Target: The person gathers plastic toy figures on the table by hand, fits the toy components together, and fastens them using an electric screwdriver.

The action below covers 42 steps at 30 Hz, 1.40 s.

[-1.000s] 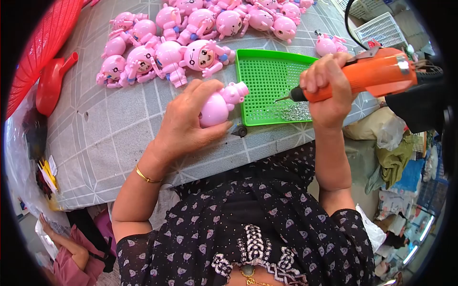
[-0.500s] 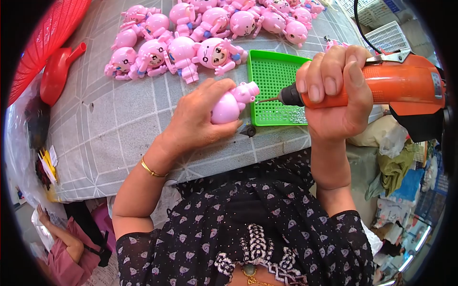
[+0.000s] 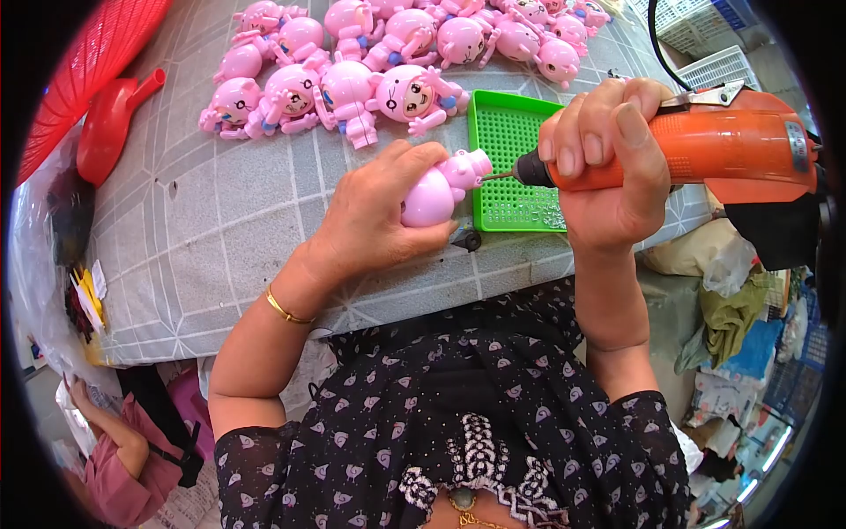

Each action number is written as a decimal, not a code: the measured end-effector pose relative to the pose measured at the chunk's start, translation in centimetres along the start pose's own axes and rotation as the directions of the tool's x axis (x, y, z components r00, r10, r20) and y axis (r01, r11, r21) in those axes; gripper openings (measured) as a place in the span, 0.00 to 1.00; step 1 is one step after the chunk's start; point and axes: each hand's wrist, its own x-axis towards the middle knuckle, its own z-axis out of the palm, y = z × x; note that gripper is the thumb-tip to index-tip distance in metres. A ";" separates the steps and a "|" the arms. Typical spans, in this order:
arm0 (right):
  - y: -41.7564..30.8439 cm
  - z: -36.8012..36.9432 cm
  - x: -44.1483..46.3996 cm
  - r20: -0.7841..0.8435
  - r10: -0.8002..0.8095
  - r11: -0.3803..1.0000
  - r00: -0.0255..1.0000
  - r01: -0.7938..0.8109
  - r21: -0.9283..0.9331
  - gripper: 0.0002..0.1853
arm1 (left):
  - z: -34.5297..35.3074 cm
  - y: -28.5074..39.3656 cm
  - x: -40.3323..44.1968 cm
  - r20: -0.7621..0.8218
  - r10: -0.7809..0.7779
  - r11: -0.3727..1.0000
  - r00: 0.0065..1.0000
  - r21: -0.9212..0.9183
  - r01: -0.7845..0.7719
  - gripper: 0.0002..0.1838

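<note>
Near the table's [image 3: 229, 212] front edge, the left hand [image 3: 370, 207] grips a pink toy [image 3: 430, 197]; the right hand [image 3: 612, 163] points an orange screwdriver [image 3: 723, 145] at it. A green tray [image 3: 514, 128] lies beyond, pink figures [image 3: 346, 88] toward the far edge.

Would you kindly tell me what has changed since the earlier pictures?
The right hand has brought the orange screwdriver leftward, its bit now at the narrow end of the pink toy; contact is unclear. Nothing was taken hold of or let go. The left hand still holds the toy; the green tray and heaped pink figures stay put.
</note>
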 end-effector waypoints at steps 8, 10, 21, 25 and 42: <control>-0.1 -1.1 -0.2 0.188 0.038 0.992 0.982 -0.015 -0.123 0.09 | 0.1 0.2 0.0 -0.009 -0.003 1.000 1.000 0.021 0.003 0.30; -0.3 -0.9 -0.3 0.215 0.047 0.991 0.975 -0.019 -0.134 0.11 | 0.1 0.3 0.0 -0.026 0.036 0.998 0.999 0.055 -0.034 0.30; -0.6 0.5 -1.7 0.208 -0.014 0.965 0.978 0.067 -0.252 0.15 | 0.2 0.8 0.0 -0.047 -0.015 0.997 0.999 0.076 0.018 0.31; -0.5 0.3 -1.7 0.158 -0.029 0.982 0.987 0.058 -0.181 0.16 | 0.2 0.8 0.0 -0.060 -0.023 0.997 0.998 0.067 0.027 0.30; -0.3 -0.3 -1.3 0.171 -0.038 0.990 0.985 0.061 -0.131 0.11 | 0.3 0.8 0.2 -0.062 -0.027 0.998 0.998 0.048 0.030 0.29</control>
